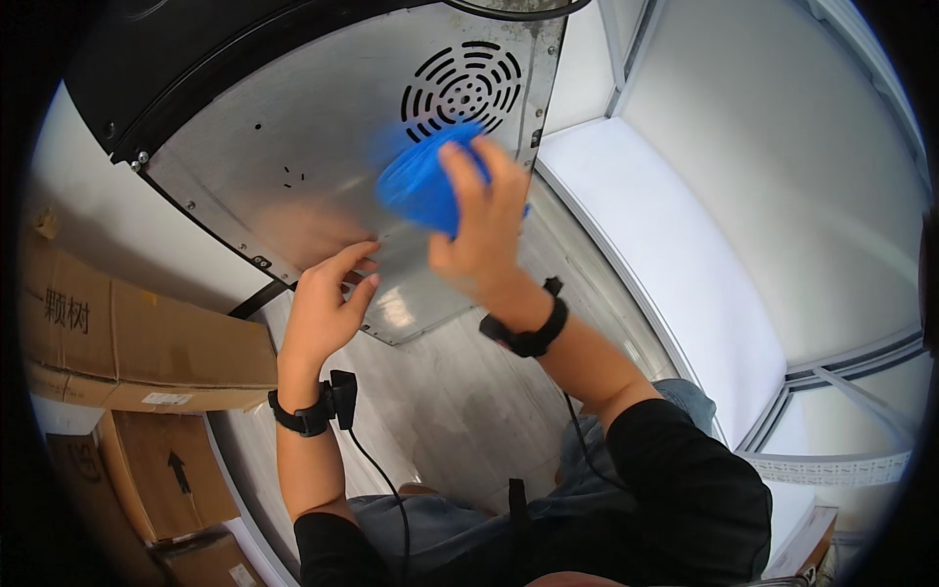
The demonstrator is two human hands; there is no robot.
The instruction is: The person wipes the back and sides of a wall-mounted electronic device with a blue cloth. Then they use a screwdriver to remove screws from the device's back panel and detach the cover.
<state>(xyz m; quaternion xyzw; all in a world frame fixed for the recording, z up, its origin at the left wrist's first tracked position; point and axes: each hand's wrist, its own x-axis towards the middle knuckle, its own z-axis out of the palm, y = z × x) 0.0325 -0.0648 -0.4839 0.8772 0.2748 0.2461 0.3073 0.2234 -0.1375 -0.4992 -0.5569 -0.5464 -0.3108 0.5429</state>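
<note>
In my right hand (479,220) is a bunched blue cloth (416,186), blurred at its edges by motion. The cloth lies over the silver metal panel (235,157) of a large black-edged appliance, just below its round vent grille (465,88). My left hand (333,303) is by the panel's lower part, thumb apart from its slightly bent fingers, holding nothing. Its fingertips are close to the metal; whether they touch it I cannot tell. A black strap with a cable circles each wrist.
Cardboard boxes (186,342) are stacked at the left. A white ledge (655,235) and pale framed panels (782,166) run along the right. Grey wood-look floor (440,391) shows below the appliance. Thin black cables (381,470) trail from both wrists towards my body.
</note>
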